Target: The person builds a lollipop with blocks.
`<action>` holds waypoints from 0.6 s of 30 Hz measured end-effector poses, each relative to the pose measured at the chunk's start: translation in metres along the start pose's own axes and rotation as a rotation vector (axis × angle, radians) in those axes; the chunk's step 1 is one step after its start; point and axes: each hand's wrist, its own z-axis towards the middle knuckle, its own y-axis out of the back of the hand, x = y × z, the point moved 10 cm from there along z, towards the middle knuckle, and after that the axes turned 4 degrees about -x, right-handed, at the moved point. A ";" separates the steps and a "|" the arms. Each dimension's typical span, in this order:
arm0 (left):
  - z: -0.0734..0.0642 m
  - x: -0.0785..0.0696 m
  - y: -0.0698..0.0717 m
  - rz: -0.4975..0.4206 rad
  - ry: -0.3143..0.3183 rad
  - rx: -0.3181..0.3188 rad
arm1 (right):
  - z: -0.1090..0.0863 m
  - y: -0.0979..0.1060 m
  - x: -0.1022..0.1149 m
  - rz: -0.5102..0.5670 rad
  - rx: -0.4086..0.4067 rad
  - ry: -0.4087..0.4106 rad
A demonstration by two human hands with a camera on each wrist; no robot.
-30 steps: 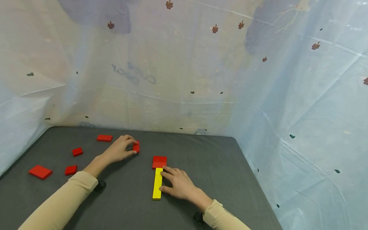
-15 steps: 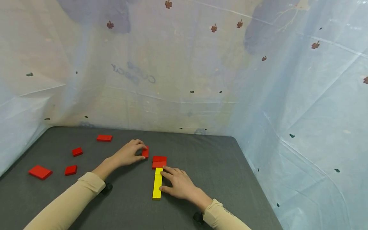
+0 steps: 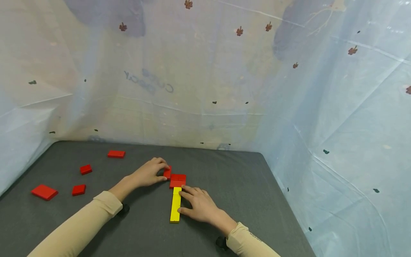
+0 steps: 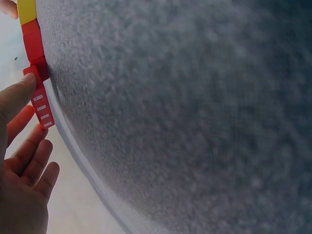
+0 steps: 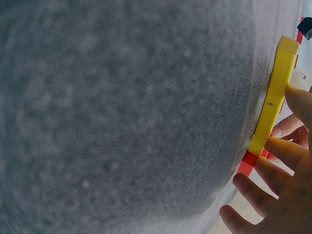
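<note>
My left hand point(image 3: 148, 173) pinches a small red block point(image 3: 168, 172) between thumb and fingers, at the left side of two red blocks point(image 3: 177, 181) laid flat together. White dashes show on the pinched red block point(image 4: 43, 109) in the left wrist view. Below the red pair runs a yellow strip point(image 3: 175, 207) with a seam near its far end. Against its right side rests my right hand point(image 3: 200, 205), thumb and fingertips touching it. The right wrist view shows the fingers point(image 5: 256, 192) spread and fairly straight beside the yellow strip point(image 5: 277, 87).
Loose red blocks lie on the left of the dark grey tabletop: a long one point(image 3: 116, 154) at the back, two small ones point(image 3: 86, 169), and a larger one point(image 3: 44, 192). A translucent plastic sheet point(image 3: 192, 82) hangs behind and at the sides.
My left hand has brought the pinched red block rightward and nearer, up beside the red pair. The right hand and the yellow strip have stayed in place.
</note>
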 end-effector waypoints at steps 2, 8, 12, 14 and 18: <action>0.000 -0.001 -0.001 0.003 -0.005 0.005 | 0.000 0.000 0.000 0.003 0.002 -0.001; 0.001 -0.002 -0.005 0.011 0.001 0.020 | 0.000 0.001 0.000 0.007 0.002 -0.002; 0.001 -0.002 -0.007 0.009 0.007 0.027 | 0.000 0.000 0.000 0.008 0.002 -0.005; 0.001 -0.002 -0.008 0.007 0.011 0.032 | 0.000 0.000 0.000 0.010 0.005 -0.006; 0.000 -0.002 -0.009 0.002 0.020 0.043 | 0.000 0.000 0.000 0.005 0.007 -0.008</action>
